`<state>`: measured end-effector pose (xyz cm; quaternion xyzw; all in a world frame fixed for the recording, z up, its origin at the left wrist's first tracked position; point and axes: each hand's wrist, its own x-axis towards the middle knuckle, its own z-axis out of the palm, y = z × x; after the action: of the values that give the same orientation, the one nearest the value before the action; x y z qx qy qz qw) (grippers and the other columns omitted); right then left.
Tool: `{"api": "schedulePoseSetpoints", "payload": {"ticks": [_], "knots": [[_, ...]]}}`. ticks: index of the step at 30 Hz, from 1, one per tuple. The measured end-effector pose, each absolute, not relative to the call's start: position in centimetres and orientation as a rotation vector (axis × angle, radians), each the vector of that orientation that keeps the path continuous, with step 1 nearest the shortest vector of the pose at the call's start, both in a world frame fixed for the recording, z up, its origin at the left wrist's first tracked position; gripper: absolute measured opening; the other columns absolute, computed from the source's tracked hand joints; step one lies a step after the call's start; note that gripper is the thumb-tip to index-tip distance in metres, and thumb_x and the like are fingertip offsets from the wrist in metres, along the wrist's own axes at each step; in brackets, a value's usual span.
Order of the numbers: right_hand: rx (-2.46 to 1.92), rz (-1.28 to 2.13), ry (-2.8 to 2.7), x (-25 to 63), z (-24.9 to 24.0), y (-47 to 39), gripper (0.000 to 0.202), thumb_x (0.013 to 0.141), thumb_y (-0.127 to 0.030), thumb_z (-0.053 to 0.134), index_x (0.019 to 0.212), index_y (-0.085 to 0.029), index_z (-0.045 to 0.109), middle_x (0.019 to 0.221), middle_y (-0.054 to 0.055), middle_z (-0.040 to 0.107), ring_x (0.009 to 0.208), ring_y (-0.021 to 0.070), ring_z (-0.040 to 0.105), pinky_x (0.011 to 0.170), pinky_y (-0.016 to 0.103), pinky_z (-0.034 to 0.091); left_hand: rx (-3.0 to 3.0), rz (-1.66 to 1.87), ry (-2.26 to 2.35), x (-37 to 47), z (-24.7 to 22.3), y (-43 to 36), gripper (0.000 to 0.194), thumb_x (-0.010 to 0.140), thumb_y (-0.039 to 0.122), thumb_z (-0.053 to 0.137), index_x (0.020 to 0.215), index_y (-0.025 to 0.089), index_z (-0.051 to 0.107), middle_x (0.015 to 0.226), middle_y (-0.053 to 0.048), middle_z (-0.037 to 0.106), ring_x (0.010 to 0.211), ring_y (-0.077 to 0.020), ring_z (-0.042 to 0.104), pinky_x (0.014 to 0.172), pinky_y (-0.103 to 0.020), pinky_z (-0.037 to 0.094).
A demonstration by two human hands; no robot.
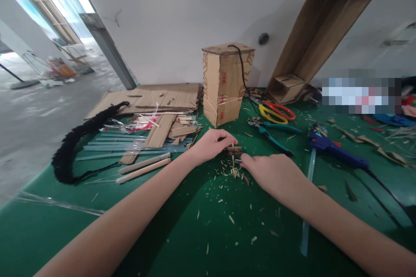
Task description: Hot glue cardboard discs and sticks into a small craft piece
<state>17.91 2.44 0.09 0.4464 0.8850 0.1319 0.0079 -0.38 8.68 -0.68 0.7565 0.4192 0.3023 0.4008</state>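
Observation:
Near the middle of the green table [195,225], my left hand [216,143] is closed on a thin wooden stick [232,160] that points down. My right hand [264,168] pinches a small grey metal tool [238,161] beside the stick; most of the tool is hidden by the fingers. A small brown piece [234,150] lies between the two hands. Pale wood shavings [234,173] are heaped just below them and scattered toward me.
A tall cardboard box [224,86] stands behind the hands. Scissors [273,112], pliers [273,138] and a blue glue gun [338,151] lie right. Glue sticks [143,173], cardboard strips [160,132] and a black fuzzy cord [68,147] lie left.

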Motion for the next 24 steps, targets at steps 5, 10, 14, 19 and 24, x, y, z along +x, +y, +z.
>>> {"api": "schedulePoseSetpoints", "payload": {"ticks": [5, 10, 14, 19, 24], "knots": [[1.382, 0.361, 2.738, 17.8, 0.2, 1.8, 0.011, 0.08, -0.013, 0.04, 0.082, -0.018, 0.049, 0.053, -0.001, 0.057, 0.036, 0.0095, 0.044, 0.042, 0.027, 0.01, 1.899, 0.765, 1.046, -0.4, -0.8, 8.7, 0.027, 0.081, 0.034, 0.044, 0.081, 0.016, 0.065, 0.084, -0.003, 0.066, 0.076, -0.0126, 0.057, 0.068, -0.023, 0.042], [1.326, 0.488, 2.74, 18.4, 0.4, 2.0, 0.011, 0.084, -0.02, 0.039, 0.08, -0.019, 0.049, 0.05, -0.002, 0.055, 0.035, 0.0092, 0.044, 0.043, 0.028, 0.009, 1.89, 0.793, 1.039, -0.5, -0.7, 8.6, 0.025, 0.08, 0.032, 0.045, 0.081, 0.017, 0.065, 0.085, -0.003, 0.066, 0.077, -0.0124, 0.057, 0.069, -0.023, 0.042], [1.365, 0.62, 2.765, 18.3, 0.5, 2.6, 0.025, 0.089, -0.029, 0.032, 0.075, -0.019, 0.05, 0.054, -0.001, 0.057, 0.039, 0.0096, 0.047, 0.043, 0.028, 0.007, 1.875, 0.782, 1.025, -0.5, -0.8, 8.7, 0.026, 0.08, 0.032, 0.044, 0.081, 0.016, 0.064, 0.082, -0.003, 0.065, 0.075, -0.0124, 0.056, 0.068, -0.024, 0.042], [1.377, 0.618, 2.796, 17.9, 0.1, 2.9, 0.026, 0.09, -0.029, 0.031, 0.076, -0.02, 0.052, 0.058, -0.002, 0.059, 0.044, 0.0103, 0.049, 0.044, 0.027, 0.008, 1.849, 0.772, 0.997, -0.6, -1.0, 8.8, 0.027, 0.08, 0.033, 0.044, 0.082, 0.015, 0.064, 0.082, -0.004, 0.064, 0.075, -0.013, 0.056, 0.068, -0.025, 0.043], [1.437, 0.655, 2.767, 18.0, 0.1, 2.8, 0.027, 0.089, -0.029, 0.031, 0.075, -0.02, 0.052, 0.058, -0.001, 0.059, 0.045, 0.0109, 0.05, 0.043, 0.027, 0.009, 1.835, 0.775, 0.991, -0.5, -0.7, 8.7, 0.027, 0.08, 0.032, 0.044, 0.081, 0.014, 0.064, 0.081, -0.004, 0.064, 0.074, -0.0132, 0.056, 0.068, -0.026, 0.042]]}}
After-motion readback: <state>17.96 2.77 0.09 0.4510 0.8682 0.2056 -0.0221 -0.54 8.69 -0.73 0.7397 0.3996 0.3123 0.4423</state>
